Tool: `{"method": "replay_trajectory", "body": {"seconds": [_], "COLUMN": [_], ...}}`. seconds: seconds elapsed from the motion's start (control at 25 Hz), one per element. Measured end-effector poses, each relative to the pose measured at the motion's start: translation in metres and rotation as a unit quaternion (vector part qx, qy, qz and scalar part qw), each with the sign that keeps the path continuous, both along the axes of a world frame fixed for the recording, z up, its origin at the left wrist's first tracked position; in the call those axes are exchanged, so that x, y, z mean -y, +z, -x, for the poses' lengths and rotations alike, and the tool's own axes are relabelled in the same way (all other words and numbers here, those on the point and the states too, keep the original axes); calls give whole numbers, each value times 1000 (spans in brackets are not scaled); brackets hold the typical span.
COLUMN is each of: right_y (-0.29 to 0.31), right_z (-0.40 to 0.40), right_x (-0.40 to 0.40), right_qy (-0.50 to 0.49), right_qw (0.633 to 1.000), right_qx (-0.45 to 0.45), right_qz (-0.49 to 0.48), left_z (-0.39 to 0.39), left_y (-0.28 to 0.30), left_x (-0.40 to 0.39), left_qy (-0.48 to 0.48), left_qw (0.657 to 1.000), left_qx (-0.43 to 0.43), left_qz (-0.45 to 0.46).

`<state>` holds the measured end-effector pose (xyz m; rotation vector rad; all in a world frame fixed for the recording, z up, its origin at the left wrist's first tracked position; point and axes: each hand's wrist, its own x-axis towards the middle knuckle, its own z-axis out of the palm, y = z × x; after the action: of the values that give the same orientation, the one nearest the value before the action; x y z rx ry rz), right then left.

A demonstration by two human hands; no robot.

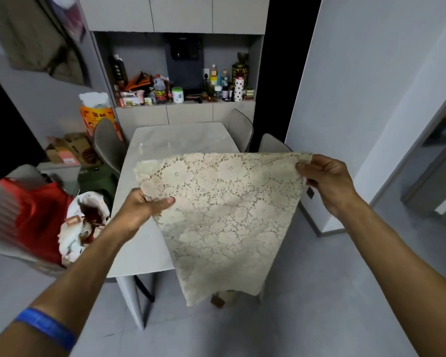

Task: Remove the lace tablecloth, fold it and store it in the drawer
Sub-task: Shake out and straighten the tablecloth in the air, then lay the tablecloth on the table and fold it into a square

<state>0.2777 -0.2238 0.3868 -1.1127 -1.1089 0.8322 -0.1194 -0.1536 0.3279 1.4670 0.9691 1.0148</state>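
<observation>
The cream lace tablecloth point(224, 215) hangs in the air in front of me, folded to a smaller panel that tapers down toward the floor. My left hand point(142, 207) pinches its upper left corner, thumb on top of the cloth. Its upper right corner is pinched by my right hand point(325, 181), held higher and further out. The top edge stretches taut between both hands. Behind the cloth stands the grey marble table point(150, 161), its top bare. No drawer can be made out in this view.
Grey chairs point(108, 145) stand around the table. A sideboard shelf point(186, 101) behind it holds several bottles and jars. On the left lie a red bag point(36, 215), a white bag point(85, 222) and cardboard boxes point(67, 150). A wall corner point(319, 176) stands right.
</observation>
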Motion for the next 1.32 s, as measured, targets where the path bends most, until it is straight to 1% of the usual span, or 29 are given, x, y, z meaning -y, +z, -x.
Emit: {"method": "replay_trajectory", "body": {"seconds": [0.08,0.12,0.2,0.24,0.28,0.32,0.36,0.4,0.44,0.48,0.56,0.6,0.72,0.8,0.84,0.88,0.96,1.0,1.04,1.12,1.16,1.2,1.32], "right_y": [5,1,-26,-44,-59,-69,-74,-72,-66,-58,-43,-38,-31,-31,-32,-32,-35,-37,-40,-47,-50,-53,-52], "right_z": [5,8,17,24,31,37,45,52,58,64,78,86,99,97,92,86,73,69,63,53,47,40,21], "right_x": [-15,-22,-30,-34,-38,-44,-52,-62,-75,-90,-120,-133,-163,-182,-191,-199,-222,-234,-249,-280,-297,-314,-368], "right_qy": [26,65,125,126,118,116,125,134,138,137,123,113,88,88,97,112,131,132,132,130,135,143,171], "right_qw": [999,998,987,982,977,973,967,960,954,947,928,921,922,932,942,951,958,960,961,962,960,958,947], "right_qx": [-12,-12,5,3,-11,-30,-47,-65,-96,-138,-217,-234,-245,-241,-213,-172,-115,-105,-103,-112,-119,-130,-154], "right_qz": [-15,0,98,144,174,197,218,236,248,257,278,291,287,255,239,229,227,225,221,214,214,212,224], "left_z": [-1,2,8,13,16,18,22,28,36,43,58,66,84,89,87,84,79,75,70,60,57,57,66], "left_y": [-8,-3,12,13,11,5,-3,-8,-8,-4,6,6,1,-4,-6,-10,-14,-13,-13,-10,-9,-8,3], "left_x": [-3,-18,-48,-61,-67,-72,-80,-93,-106,-120,-141,-147,-160,-168,-174,-182,-203,-212,-224,-247,-261,-277,-319], "left_qy": [40,65,71,61,43,29,37,75,104,104,53,28,-13,-32,-12,28,96,104,101,90,94,96,53], "left_qw": [998,994,986,984,985,990,991,986,975,961,936,932,943,959,967,970,962,957,958,966,966,964,950], "left_qx": [53,88,152,168,159,118,71,44,45,74,134,145,158,132,107,101,149,168,155,61,34,33,121], "left_qz": [9,14,21,27,46,72,106,144,190,244,320,331,293,250,233,220,209,213,221,234,238,246,283]}}
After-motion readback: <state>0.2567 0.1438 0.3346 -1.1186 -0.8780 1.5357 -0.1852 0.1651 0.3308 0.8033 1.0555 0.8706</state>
